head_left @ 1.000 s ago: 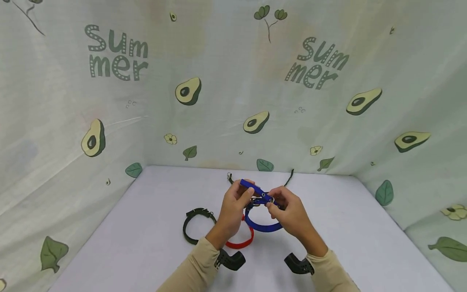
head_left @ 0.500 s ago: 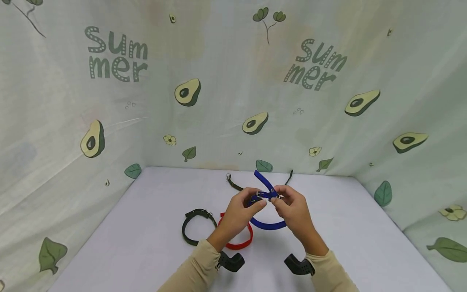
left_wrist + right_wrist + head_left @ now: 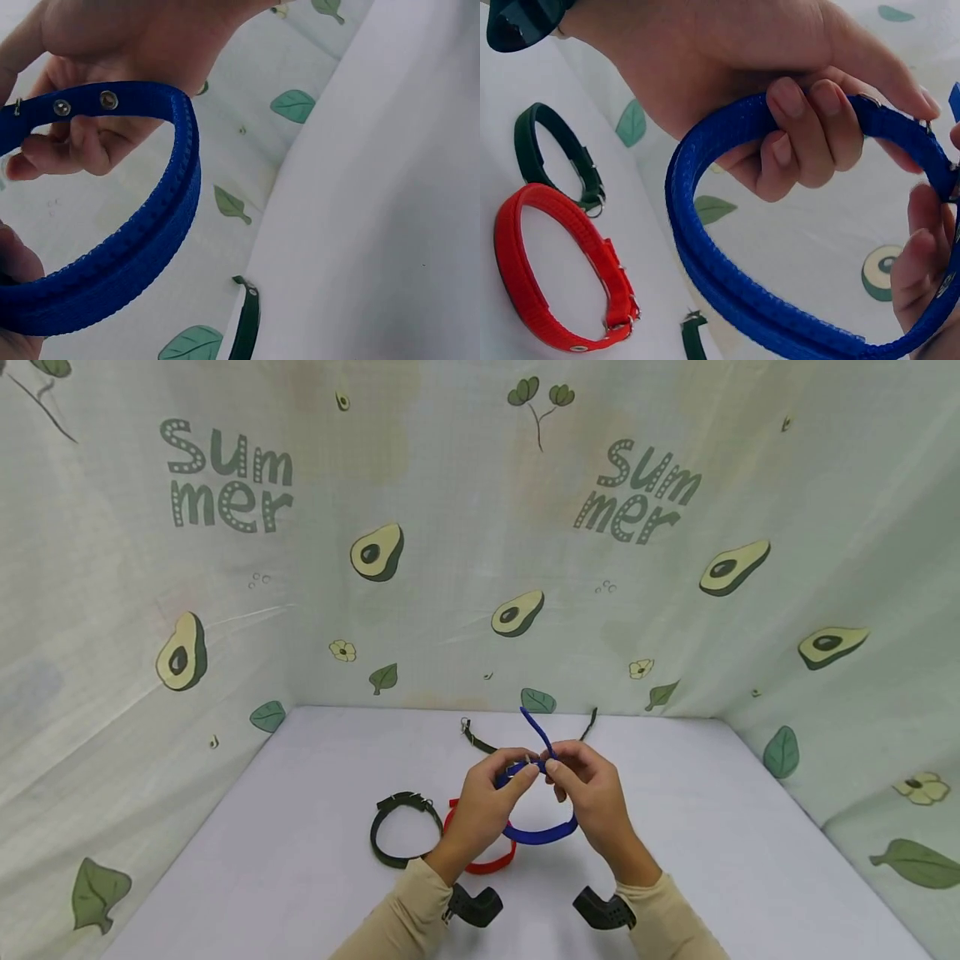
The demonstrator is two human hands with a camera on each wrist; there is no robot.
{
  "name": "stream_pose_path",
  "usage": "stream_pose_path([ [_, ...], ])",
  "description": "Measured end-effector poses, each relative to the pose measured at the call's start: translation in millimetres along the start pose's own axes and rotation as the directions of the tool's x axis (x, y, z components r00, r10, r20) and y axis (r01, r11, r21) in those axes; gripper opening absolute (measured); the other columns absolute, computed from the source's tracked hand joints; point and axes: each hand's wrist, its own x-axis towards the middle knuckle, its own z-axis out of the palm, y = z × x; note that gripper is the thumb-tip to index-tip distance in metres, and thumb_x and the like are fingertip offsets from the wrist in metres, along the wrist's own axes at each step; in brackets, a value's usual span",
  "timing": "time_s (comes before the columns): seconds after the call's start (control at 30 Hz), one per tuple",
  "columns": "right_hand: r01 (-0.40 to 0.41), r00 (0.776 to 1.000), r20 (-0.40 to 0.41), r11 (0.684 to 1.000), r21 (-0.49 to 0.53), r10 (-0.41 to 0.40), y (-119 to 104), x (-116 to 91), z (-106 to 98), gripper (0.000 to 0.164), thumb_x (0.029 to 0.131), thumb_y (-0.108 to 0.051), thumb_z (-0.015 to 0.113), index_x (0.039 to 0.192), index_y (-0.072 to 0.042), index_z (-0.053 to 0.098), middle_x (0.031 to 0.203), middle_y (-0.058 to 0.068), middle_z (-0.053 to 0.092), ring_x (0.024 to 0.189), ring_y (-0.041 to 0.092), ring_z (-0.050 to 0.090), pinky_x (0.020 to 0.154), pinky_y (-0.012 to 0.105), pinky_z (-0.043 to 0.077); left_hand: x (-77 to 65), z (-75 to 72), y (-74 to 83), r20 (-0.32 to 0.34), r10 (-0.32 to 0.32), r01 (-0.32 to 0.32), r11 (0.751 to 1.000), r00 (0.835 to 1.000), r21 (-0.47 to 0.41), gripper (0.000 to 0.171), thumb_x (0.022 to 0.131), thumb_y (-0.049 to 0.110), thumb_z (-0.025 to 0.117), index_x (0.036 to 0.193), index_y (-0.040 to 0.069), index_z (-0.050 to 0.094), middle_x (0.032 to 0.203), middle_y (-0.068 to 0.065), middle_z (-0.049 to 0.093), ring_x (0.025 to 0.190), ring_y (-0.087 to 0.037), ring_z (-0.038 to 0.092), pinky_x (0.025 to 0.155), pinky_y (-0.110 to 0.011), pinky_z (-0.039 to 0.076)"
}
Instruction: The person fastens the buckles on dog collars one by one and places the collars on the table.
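A blue collar (image 3: 537,837) with metal eyelets is held up above the table in both hands, its loop hanging below them. My left hand (image 3: 483,797) grips the buckle side; in the right wrist view its curled fingers (image 3: 802,142) wrap the band beside the metal fittings. Opposite, my right hand (image 3: 596,793) pinches the strap near its eyelets, thumb against fingers. The collar's free end (image 3: 534,724) sticks up between the hands. Fingertips cover much of the buckle in the head view, so whether the strap runs through it cannot be told.
A red collar (image 3: 510,255), fastened in a loop, lies on the white table (image 3: 300,827) below my left forearm. Left of it lies a looped dark green collar (image 3: 529,142). Behind the hands an unfastened dark green collar (image 3: 477,742) stretches out. A printed cloth (image 3: 450,485) hangs around the table.
My left hand has let go of the blue collar's free end and moved to its buckle side. That end now points upward. Both hands' fingertips have come closer together.
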Motion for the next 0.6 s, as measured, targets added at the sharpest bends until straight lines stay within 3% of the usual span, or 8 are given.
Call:
stream_pose_path([
  [0.1, 0.030, 0.999, -0.026, 0.999, -0.036, -0.031, -1, 0, -1, 0.015, 0.099, -0.008, 0.063, 0.111, 0.001, 0.066, 0.101, 0.014, 0.065, 0.081, 0.020, 0.061, 0.070, 0.026, 0.053, -1.4, 1.4, -0.7, 0.003, 0.016, -0.016, 1.000, 1.000, 0.001, 0.030, 0.100, 0.035, 0.063, 0.124, 0.017, 0.067, 0.119, 0.001, 0.066, 0.108, -0.023, 0.063, 0.091, -0.038, 0.053],
  [0.23, 0.061, 0.997, -0.039, 0.997, -0.052, -0.063, -1, -1, -5, 0.018, 0.099, -0.007, 0.063, 0.114, 0.002, 0.065, 0.109, 0.016, 0.067, 0.097, 0.020, 0.066, 0.087, 0.025, 0.054, -2.0, 2.4, -1.5, -0.006, 0.027, -0.027, 0.999, 1.000, 0.033, 0.030, 0.100, 0.034, 0.063, 0.122, 0.014, 0.068, 0.117, -0.001, 0.068, 0.106, -0.024, 0.064, 0.090, -0.040, 0.054],
  [0.37, 0.113, 0.992, -0.044, 0.991, -0.070, -0.117, -2, 0, -10, 0.023, 0.097, -0.001, 0.064, 0.120, 0.001, 0.062, 0.106, 0.016, 0.068, 0.099, 0.020, 0.068, 0.089, 0.026, 0.054, -0.3, 2.9, -2.2, 0.010, 0.013, -0.014, 0.998, 1.000, 0.057, 0.029, 0.100, 0.036, 0.063, 0.121, 0.017, 0.070, 0.115, 0.002, 0.069, 0.103, -0.020, 0.064, 0.089, -0.036, 0.054],
  [0.6, 0.233, 0.971, -0.018, 0.965, -0.118, -0.237, -4, 4, -18, 0.056, 0.092, 0.010, 0.064, 0.144, -0.007, 0.051, 0.111, 0.016, 0.069, 0.103, 0.022, 0.068, 0.091, 0.025, 0.052, 0.9, 4.4, -2.0, 0.013, 0.003, -0.005, 0.996, 1.000, 0.088, 0.030, 0.100, 0.038, 0.062, 0.121, 0.017, 0.070, 0.113, 0.001, 0.069, 0.101, -0.019, 0.064, 0.087, -0.037, 0.055],
])
